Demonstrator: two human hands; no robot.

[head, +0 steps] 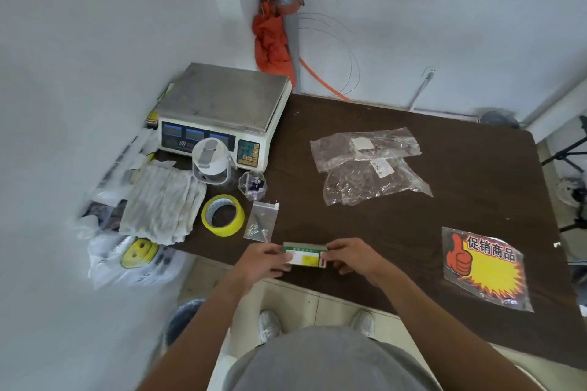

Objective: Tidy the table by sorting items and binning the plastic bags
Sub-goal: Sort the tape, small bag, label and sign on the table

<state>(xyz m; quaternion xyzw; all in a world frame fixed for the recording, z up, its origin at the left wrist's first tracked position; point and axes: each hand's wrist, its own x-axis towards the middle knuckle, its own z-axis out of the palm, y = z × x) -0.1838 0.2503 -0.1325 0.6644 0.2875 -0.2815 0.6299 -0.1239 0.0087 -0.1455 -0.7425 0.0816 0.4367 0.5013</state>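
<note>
**Head view.** My left hand (265,260) and right hand (352,255) each pinch one short end of a small green, white and yellow card pack (305,255). It is held just inside the near edge of the dark table (413,232). I cannot tell whether the pack rests on the top or hangs above it.

Bare tabletop opens beyond the grip and to its right. A promotional sign (486,267) in a clear sleeve lies well to the right, near the same edge.

Left of the grip the room is tighter. A small zip bag (262,222) of screws lies just beyond the left hand, with a yellow tape roll (223,215) beside it. Then come a folded cloth (162,203) and, farther off, an electronic scale (222,111) by the wall.

Fingers cover both ends of the pack, and its print is too small to read. A white smiley-face bag (133,257) hangs off the table's left corner, blurred. A dark round shape (184,320) on the floor below my left forearm is too smeared to identify.

The clear plastic bags (371,181), two and overlapping, lie well beyond the grip to the right. They are crumpled and glossy, each with a white label, and the contents are indistinct.
</note>
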